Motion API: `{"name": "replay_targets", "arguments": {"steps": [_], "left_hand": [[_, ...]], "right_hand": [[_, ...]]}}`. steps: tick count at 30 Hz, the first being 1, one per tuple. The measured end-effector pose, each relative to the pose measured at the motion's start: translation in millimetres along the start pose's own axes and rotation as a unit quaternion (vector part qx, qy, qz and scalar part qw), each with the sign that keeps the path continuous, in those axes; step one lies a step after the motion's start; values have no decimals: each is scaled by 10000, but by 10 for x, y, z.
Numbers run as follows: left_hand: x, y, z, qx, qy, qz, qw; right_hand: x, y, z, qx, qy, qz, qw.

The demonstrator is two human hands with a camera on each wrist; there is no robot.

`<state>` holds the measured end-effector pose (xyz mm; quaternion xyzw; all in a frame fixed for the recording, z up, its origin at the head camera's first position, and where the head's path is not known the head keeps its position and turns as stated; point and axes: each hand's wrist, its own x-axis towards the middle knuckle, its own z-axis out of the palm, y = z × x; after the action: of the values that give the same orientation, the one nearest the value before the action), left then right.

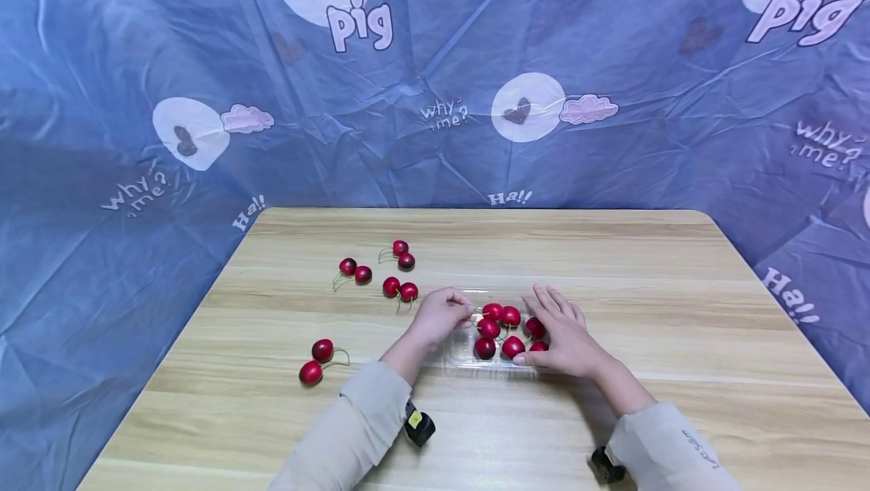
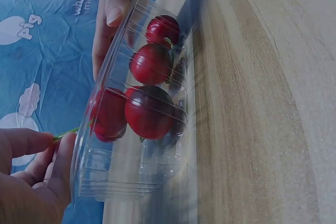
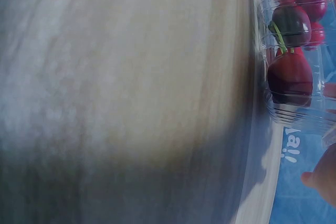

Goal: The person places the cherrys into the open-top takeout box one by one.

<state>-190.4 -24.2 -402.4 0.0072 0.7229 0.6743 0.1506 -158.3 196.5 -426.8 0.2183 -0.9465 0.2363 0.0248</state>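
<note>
Near cherry pair [image 1: 310,372]: on counter [image 1: 224,423], toward left edge.
Right hand [image 1: 567,338]: fingers spread wide over clear tray's [image 1: 464,346] right end.
Left hand [image 1: 438,317]: fingers pinch green stem [image 2: 67,132] at tray's left end.
Clear tray: midway between left and right edges; contains red cherries [image 1: 513,347].
Three cherry pairs [image 1: 391,287]: toward far left corner.
Blue cloth [image 1: 381,151]: beyond far edge.

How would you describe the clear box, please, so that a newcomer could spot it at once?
On the wooden table, look between the left hand and the right hand. The box sits there with cherries inside; unlike the loose pairs to its left, it is see-through.
</note>
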Motion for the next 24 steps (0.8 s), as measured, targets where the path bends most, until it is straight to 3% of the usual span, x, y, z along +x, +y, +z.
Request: {"name": "replay_targets", "arguments": {"steps": [9, 20, 24], "left_hand": [[32, 26, 81, 872, 10, -186, 9960], [106, 35, 129, 1380, -199, -161, 9901], [116, 49, 138, 1800, -319, -94, 9831]], "right_hand": [[2, 13, 3, -28, 45, -12, 10000], [8, 11, -18, 29, -83, 36, 10000], [10, 12, -24, 14, -76, 0, 10000]]}}
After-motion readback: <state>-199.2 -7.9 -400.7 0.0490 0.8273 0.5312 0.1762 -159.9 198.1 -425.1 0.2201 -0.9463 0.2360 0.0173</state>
